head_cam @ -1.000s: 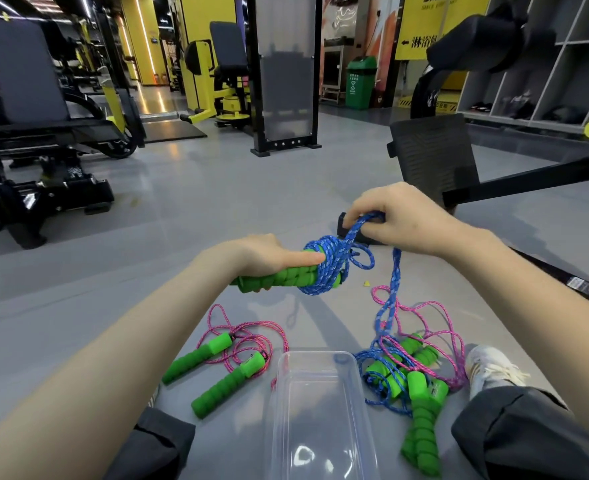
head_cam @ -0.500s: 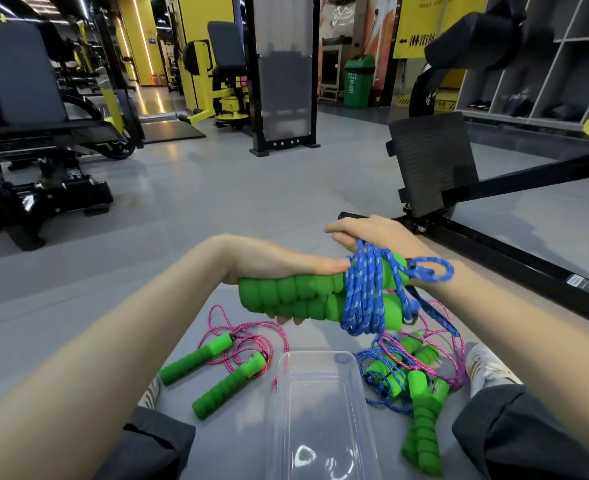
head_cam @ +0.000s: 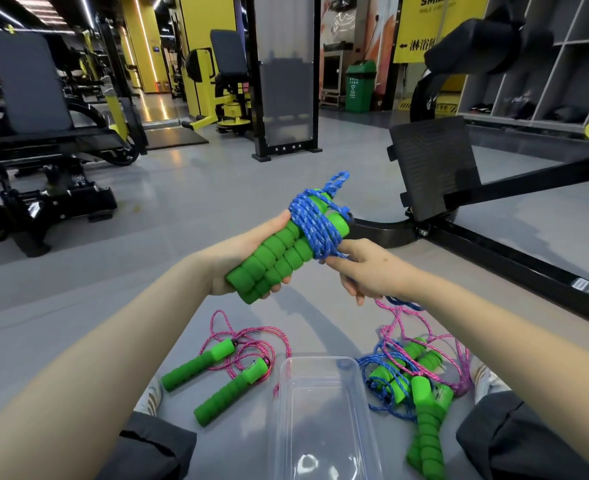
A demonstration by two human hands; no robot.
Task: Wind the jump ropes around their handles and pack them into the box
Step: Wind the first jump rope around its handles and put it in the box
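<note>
My left hand [head_cam: 230,261] grips two green foam handles [head_cam: 275,258] held side by side, tilted up to the right. Blue rope [head_cam: 315,220] is coiled around their upper ends, with a small loop sticking out on top. My right hand [head_cam: 365,271] pinches the blue rope just below the coil, and the loose strand trails down behind it. A clear plastic box [head_cam: 324,417] lies open on the floor between my legs. A pink rope with green handles [head_cam: 217,372] lies left of the box. A tangled pile of pink and blue ropes with green handles [head_cam: 421,382] lies to its right.
I sit on a grey gym floor with a knee on either side of the box. A black machine frame with a foot plate [head_cam: 435,171] stands close on the right. Benches and yellow machines [head_cam: 44,133] stand farther back on the left.
The handle bundle rose and tilted upright to the right. My right hand came off the top of the coil and now pinches the rope under it.
</note>
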